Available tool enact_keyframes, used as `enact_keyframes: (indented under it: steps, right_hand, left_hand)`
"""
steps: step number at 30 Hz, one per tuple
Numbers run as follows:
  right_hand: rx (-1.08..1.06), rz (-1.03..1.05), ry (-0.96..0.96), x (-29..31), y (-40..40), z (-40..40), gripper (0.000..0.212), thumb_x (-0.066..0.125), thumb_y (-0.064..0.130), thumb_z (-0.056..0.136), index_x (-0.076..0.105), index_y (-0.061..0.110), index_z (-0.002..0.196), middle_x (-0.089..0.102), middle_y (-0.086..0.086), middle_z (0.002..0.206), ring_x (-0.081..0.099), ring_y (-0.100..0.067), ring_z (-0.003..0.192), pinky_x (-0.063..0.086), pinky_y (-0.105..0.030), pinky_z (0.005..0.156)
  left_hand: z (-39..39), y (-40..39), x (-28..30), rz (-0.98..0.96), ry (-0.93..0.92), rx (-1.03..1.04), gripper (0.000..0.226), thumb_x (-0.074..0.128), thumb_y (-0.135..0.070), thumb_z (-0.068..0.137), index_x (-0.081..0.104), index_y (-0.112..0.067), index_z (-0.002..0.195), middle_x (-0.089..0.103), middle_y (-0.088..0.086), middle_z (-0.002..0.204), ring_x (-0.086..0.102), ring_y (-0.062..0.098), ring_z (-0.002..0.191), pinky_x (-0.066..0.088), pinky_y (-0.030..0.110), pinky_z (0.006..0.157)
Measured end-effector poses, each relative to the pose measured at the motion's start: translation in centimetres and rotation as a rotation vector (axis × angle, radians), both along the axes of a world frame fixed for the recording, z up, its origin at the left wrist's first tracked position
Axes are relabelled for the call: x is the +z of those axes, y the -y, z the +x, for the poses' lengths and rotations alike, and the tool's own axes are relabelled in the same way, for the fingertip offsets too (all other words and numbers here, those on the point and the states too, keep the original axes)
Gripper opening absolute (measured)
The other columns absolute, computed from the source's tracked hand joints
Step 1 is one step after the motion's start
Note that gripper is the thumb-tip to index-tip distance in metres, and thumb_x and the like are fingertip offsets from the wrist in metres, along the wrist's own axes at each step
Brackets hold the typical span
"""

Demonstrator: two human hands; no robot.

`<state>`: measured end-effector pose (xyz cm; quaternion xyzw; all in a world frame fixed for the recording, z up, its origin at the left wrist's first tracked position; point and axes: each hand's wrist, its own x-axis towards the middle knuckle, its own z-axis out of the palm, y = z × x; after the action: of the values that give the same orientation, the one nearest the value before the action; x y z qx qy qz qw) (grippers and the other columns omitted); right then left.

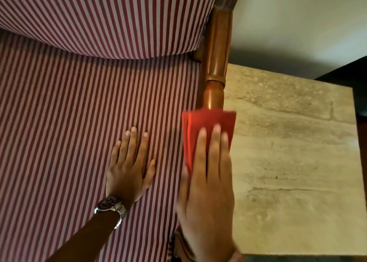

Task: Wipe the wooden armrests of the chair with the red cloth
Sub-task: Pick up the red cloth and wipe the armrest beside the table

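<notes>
Folded red cloth [208,130] under flat right hand [208,182] on turned wooden armrest [215,63]

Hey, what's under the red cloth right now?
The red cloth lies over the wooden armrest, pressed flat by the right hand. Bare wood shows beyond the cloth; the stretch beneath the cloth and hand is hidden.

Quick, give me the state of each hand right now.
Left hand: open, flat on the striped seat cushion, holding nothing.
Right hand: open, fingers flat, pressing the red cloth onto the wooden armrest.
</notes>
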<state>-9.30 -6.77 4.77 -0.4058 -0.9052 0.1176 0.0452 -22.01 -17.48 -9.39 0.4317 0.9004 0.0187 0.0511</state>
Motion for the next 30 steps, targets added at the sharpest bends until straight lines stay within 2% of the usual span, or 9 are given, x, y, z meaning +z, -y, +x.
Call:
enact_keyframes:
  steps: [3,10,15,19,21,23,26,28,30]
  right_hand:
    - [0.029,-0.004,0.011,-0.6,1.2,2.0,0.071,0.040,0.033,0.101,0.014,0.015,0.164,0.006,-0.007,0.174,0.006,-0.028,0.161,0.021,-0.048,0.127]
    - [-0.054,0.069,0.012,0.4,-11.6,-10.5,0.075,0.042,0.027,0.101,0.006,0.011,0.164,0.004,-0.016,0.173,0.004,-0.033,0.161,0.019,-0.049,0.130]
    - [-0.030,0.030,0.007,-0.1,-3.2,-2.8,0.073,0.044,0.028,0.104,0.005,0.014,0.164,0.003,-0.011,0.174,0.002,-0.028,0.162,0.019,-0.048,0.130]
    - [0.021,-0.071,-0.017,0.2,-0.5,0.1,0.074,0.043,0.041,0.104,0.006,0.019,0.164,-0.003,-0.003,0.174,-0.002,-0.021,0.162,0.014,-0.043,0.130]
    - [-0.045,-0.281,-0.215,1.6,-1.2,0.2,0.071,0.043,0.047,0.103,0.011,0.027,0.164,0.001,0.006,0.174,0.006,-0.011,0.161,0.019,-0.037,0.129]
    - [-0.189,-0.373,-0.487,2.5,-3.0,0.8,0.060,0.047,0.043,0.102,0.029,0.028,0.158,0.029,0.009,0.165,0.034,0.004,0.148,0.039,-0.020,0.117]
    - [-0.354,-0.363,-0.629,3.3,-6.8,1.1,0.053,0.051,0.043,0.102,0.041,0.024,0.150,0.055,0.008,0.141,0.054,0.008,0.123,0.048,-0.009,0.094]
    - [-0.393,-0.425,-0.621,3.1,-8.5,0.3,0.058,0.052,0.046,0.098,0.042,0.023,0.150,0.063,0.002,0.128,0.059,0.003,0.112,0.054,-0.015,0.087]
    - [-0.377,-0.437,-0.568,2.4,-8.7,-1.4,0.058,0.054,0.042,0.100,0.041,0.019,0.151,0.064,-0.003,0.128,0.063,-0.012,0.113,0.057,-0.036,0.093]
  left_hand:
    - [0.0,0.0,-0.3,0.001,0.002,-0.003,0.070,0.023,-0.050,0.100,0.020,-0.013,0.159,0.018,0.020,0.167,0.015,0.032,0.157,0.011,0.045,0.128]
    - [0.0,0.1,-0.4,0.013,-0.007,-0.003,0.070,0.024,-0.050,0.100,0.018,-0.014,0.160,0.014,0.018,0.169,0.010,0.029,0.158,0.002,0.042,0.128]
    - [0.1,0.2,-0.5,0.043,0.027,0.009,0.070,0.024,-0.050,0.100,0.018,-0.015,0.160,0.014,0.018,0.169,0.010,0.028,0.158,0.005,0.043,0.128]
    - [0.3,-0.2,1.0,0.082,0.109,0.019,0.069,0.029,-0.048,0.100,0.028,-0.010,0.157,0.019,0.021,0.166,0.018,0.033,0.156,0.019,0.051,0.126]
    - [0.9,-1.1,3.0,0.144,0.267,0.128,0.068,0.030,-0.048,0.098,0.032,-0.011,0.155,0.020,0.018,0.166,0.018,0.032,0.155,0.020,0.050,0.125]
    - [2.1,-2.1,6.0,0.342,0.568,0.318,0.061,0.027,-0.050,0.098,0.047,-0.019,0.146,0.038,0.009,0.161,0.033,0.023,0.151,0.028,0.036,0.121]
    - [5.5,-2.4,11.2,0.680,0.845,0.468,0.034,0.033,-0.055,0.099,0.062,-0.046,0.112,0.066,-0.015,0.115,0.062,-0.001,0.108,0.048,0.012,0.089]
    - [7.9,-3.0,13.8,0.698,1.056,0.524,0.037,0.040,-0.073,0.088,0.064,-0.052,0.107,0.066,-0.019,0.108,0.065,-0.002,0.104,0.053,0.014,0.084]
    - [9.4,-3.6,14.9,0.602,1.149,0.604,0.046,0.050,-0.085,0.071,0.062,-0.057,0.105,0.065,-0.023,0.106,0.065,-0.006,0.099,0.055,0.017,0.080]
